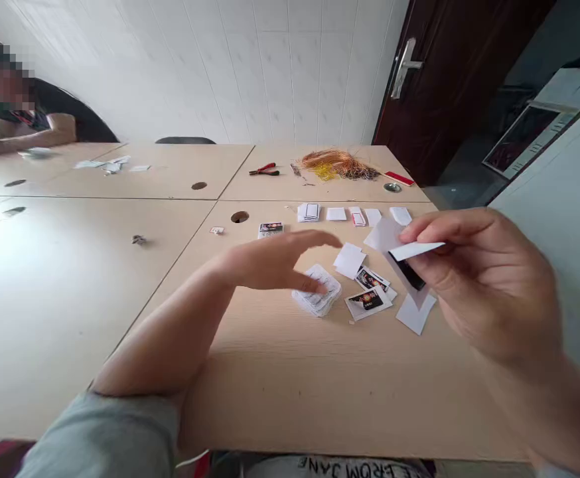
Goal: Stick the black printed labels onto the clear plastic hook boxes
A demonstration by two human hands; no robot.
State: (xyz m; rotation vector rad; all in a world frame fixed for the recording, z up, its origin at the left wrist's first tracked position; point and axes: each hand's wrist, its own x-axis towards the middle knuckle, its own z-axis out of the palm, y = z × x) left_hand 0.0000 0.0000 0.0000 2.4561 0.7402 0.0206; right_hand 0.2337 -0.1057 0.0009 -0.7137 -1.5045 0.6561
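Observation:
My right hand [479,285] pinches a folded white paper packet [389,238] with a black printed patch, raised above the table at the right. Empty and spread, my left hand [285,262] hovers with its thumb over a stack of rounded white cards [318,292]. Between the hands lie a white paper square [350,259] and black-printed packets [368,302], partly overlapping. Under the right hand rests another white packet [416,313]. Behind my left hand sits a small black-printed stack [271,230].
Small white card piles [309,212] form a row farther back. Beyond them are red-handled pliers [265,170], a copper-coloured wire bundle [340,162] and a red strip [399,178]. A cable hole [239,217] opens in the table. Another person [26,126] sits at far left.

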